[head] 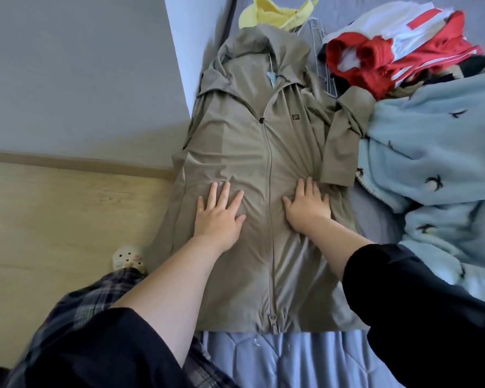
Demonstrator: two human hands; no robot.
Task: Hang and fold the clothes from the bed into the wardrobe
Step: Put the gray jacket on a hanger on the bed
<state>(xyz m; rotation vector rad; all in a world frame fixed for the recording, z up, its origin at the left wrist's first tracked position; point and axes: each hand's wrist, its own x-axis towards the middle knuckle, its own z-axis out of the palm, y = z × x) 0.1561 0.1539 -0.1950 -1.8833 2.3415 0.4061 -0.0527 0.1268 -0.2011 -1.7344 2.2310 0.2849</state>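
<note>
One mark to read: a small dark square logo [294,117], like a letter F, on the khaki jacket [235,141] chest, up beyond the right grip [307,204]. The pale blue collar tag [272,78], farther up, is too small to read.

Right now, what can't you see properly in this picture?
Head view only:
- Wardrobe: outside the frame.
- Hangers: mostly buried under the khaki jacket and red clothes; number unclear.
- Yellow garment: cut off by the top edge.
- Slipper: partly behind the checked trouser leg.
- Dark clothes under the red pile: too buried to identify.
</note>
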